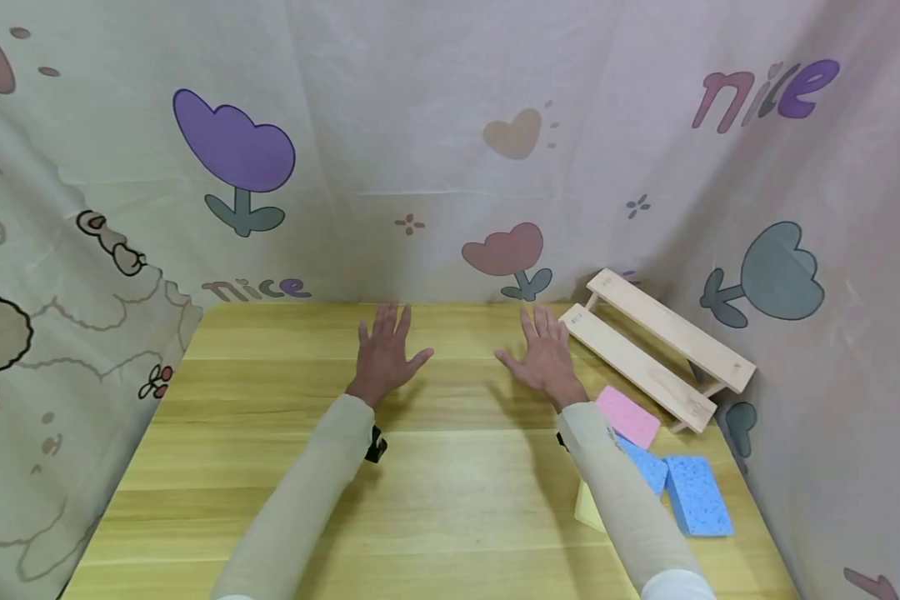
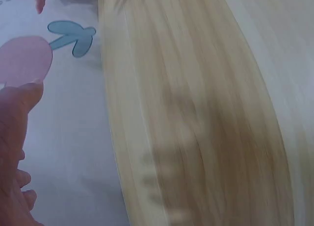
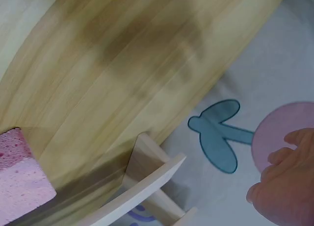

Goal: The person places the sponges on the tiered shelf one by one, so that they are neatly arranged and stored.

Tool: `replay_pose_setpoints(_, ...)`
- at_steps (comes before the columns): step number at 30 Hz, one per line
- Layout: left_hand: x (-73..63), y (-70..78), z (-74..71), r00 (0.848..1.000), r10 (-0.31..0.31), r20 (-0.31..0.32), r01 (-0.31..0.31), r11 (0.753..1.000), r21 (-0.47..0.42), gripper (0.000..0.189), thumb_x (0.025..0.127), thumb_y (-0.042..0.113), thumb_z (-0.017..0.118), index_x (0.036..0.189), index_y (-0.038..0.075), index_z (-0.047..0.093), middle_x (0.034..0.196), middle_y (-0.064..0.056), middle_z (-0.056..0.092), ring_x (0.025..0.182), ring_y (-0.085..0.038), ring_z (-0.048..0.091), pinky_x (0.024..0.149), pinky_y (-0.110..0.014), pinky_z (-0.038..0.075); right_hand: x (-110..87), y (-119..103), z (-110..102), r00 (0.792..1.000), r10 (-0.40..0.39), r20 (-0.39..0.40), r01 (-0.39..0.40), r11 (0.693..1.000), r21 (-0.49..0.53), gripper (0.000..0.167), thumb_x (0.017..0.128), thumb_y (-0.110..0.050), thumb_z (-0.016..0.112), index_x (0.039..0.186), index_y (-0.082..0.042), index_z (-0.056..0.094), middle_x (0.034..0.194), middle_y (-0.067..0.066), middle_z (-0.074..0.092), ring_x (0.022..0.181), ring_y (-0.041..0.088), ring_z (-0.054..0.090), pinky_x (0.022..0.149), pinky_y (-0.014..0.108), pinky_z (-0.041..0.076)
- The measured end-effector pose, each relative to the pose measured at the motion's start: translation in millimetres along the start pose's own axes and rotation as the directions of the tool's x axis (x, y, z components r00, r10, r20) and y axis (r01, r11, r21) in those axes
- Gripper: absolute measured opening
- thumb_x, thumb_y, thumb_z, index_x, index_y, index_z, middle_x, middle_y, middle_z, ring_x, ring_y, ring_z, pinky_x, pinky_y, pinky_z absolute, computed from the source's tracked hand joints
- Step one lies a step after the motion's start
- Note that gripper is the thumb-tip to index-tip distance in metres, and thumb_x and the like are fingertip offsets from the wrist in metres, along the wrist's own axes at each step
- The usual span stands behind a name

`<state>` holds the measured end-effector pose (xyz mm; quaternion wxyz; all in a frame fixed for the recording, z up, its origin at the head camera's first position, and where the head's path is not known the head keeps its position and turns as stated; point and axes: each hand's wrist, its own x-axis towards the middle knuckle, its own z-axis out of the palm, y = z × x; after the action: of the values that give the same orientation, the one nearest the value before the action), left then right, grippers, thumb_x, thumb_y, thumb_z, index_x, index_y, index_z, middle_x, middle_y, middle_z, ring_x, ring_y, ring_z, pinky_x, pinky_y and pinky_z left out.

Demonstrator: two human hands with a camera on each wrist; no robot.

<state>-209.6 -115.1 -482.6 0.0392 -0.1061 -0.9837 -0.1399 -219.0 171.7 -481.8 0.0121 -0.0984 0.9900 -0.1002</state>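
Observation:
My left hand (image 1: 385,358) is held out palm down over the wooden table (image 1: 450,483), fingers straight and thumb spread, holding nothing. To its right my right hand (image 1: 543,357) is stretched out the same way, also holding nothing. Both cast shadows on the tabletop. Nearest the right hand is a small two-tier wooden rack (image 1: 637,365), close beside its fingers. A pink sponge (image 1: 628,417) lies by the right wrist. Two blue sponges (image 1: 699,496) and a yellow sponge (image 1: 588,507) lie near the right forearm, which partly covers some of them.
A pale curtain (image 1: 390,100) printed with flowers, hearts and words hangs behind the table and along both sides. The rack stands at the back right corner near the curtain. A dark wrist device (image 1: 376,446) shows beneath the left sleeve.

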Motion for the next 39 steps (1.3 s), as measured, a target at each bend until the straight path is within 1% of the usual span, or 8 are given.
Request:
replay_pose_setpoints(3, 5.9, 9.5, 3.4, 1.000, 0.012, 0.018, -0.012, 1.000, 0.004, 0.085, 0.089, 0.060, 0.050, 0.152, 0.011, 0.019, 0.160, -0.013, 0.010, 0.147, -0.034, 0.011, 0.113, -0.064, 0.013, -0.4, 8.2, -1.2, 1.000, 0.020, -0.016, -0.019, 0.999, 0.038, 0.094, 0.088, -0.067, 0.042, 0.154, -0.010, 0.006, 0.160, 0.016, -0.003, 0.147, 0.036, -0.003, 0.117, 0.057, 0.001)
replay_pose_setpoints(7, 13.6, 22.8, 10.0, 0.998, 0.041, 0.044, -0.042, 0.999, 0.016, 0.085, 0.091, 0.061, 0.047, 0.153, 0.012, 0.016, 0.160, -0.012, 0.009, 0.148, -0.031, 0.007, 0.114, -0.063, 0.013, -3.2, 19.5, -6.1, 0.998, 0.052, -0.038, -0.049, 0.997, 0.057, 0.095, 0.088, -0.067, 0.043, 0.154, -0.010, 0.005, 0.160, 0.016, -0.004, 0.147, 0.037, -0.003, 0.116, 0.059, 0.001)
replay_pose_setpoints(12, 22.9, 35.3, 15.4, 0.998, 0.056, 0.019, -0.056, 0.998, 0.036, 0.084, 0.090, 0.060, 0.050, 0.152, 0.013, 0.020, 0.160, -0.012, 0.014, 0.147, -0.030, 0.012, 0.113, -0.062, 0.017, -9.2, 30.5, -15.5, 0.997, 0.068, -0.037, -0.063, 0.991, 0.122, 0.094, 0.089, -0.065, 0.044, 0.153, -0.010, 0.004, 0.160, 0.017, -0.005, 0.146, 0.039, -0.005, 0.115, 0.062, 0.000)
replay_pose_setpoints(16, 33.4, 46.9, 19.2, 0.997, 0.073, 0.022, -0.074, 0.996, 0.059, 0.084, 0.089, 0.061, 0.049, 0.153, 0.014, 0.019, 0.160, -0.010, 0.014, 0.146, -0.032, 0.017, 0.113, -0.061, 0.019, -13.8, 42.5, -20.2, 0.994, 0.092, -0.060, -0.083, 0.987, 0.137, 0.093, 0.089, -0.065, 0.042, 0.153, -0.009, 0.004, 0.159, 0.018, -0.005, 0.146, 0.041, -0.003, 0.114, 0.064, 0.002)
replay_pose_setpoints(25, 53.0, 79.4, 20.5, 0.990, 0.121, 0.066, -0.126, 0.989, 0.074, 0.084, 0.090, 0.060, 0.049, 0.153, 0.017, 0.015, 0.161, -0.007, 0.011, 0.147, -0.029, 0.013, 0.114, -0.060, 0.017, -28.0, 72.4, -21.7, 0.981, 0.164, -0.107, -0.139, 0.969, 0.206, 0.089, 0.092, -0.066, 0.034, 0.153, -0.010, 0.003, 0.159, 0.021, -0.003, 0.145, 0.043, -0.004, 0.112, 0.066, -0.003)
replay_pose_setpoints(32, 69.8, 114.1, 30.2, 0.974, 0.219, 0.064, -0.225, 0.969, 0.104, 0.082, 0.090, 0.061, 0.047, 0.153, 0.016, 0.018, 0.160, -0.008, 0.013, 0.146, -0.029, 0.018, 0.114, -0.059, 0.020, -54.8, 101.8, -26.9, 0.959, 0.252, -0.133, -0.214, 0.945, 0.248, 0.086, 0.094, -0.062, 0.033, 0.152, -0.005, 0.005, 0.157, 0.025, -0.002, 0.143, 0.048, -0.005, 0.109, 0.070, -0.002)
replay_pose_setpoints(36, 76.9, 132.0, 37.7, 0.967, 0.245, 0.075, -0.253, 0.957, 0.145, 0.080, 0.091, 0.064, 0.042, 0.153, 0.019, 0.018, 0.160, -0.006, 0.015, 0.146, -0.027, 0.018, 0.113, -0.058, 0.024, -67.0, 112.9, -25.1, 0.952, 0.281, -0.122, -0.244, 0.937, 0.252, 0.086, 0.094, -0.061, 0.034, 0.152, -0.004, 0.005, 0.156, 0.028, 0.000, 0.142, 0.049, -0.005, 0.107, 0.071, -0.001)
replay_pose_setpoints(39, 82.9, 144.4, 44.3, 0.957, 0.278, 0.085, -0.289, 0.942, 0.168, 0.077, 0.093, 0.065, 0.036, 0.153, 0.020, 0.018, 0.160, -0.004, 0.016, 0.147, -0.025, 0.018, 0.112, -0.055, 0.026, -76.2, 119.9, -22.3, 0.946, 0.304, -0.112, -0.269, 0.930, 0.249, 0.086, 0.095, -0.060, 0.034, 0.152, -0.002, 0.006, 0.156, 0.029, 0.001, 0.142, 0.049, -0.005, 0.107, 0.072, -0.001)
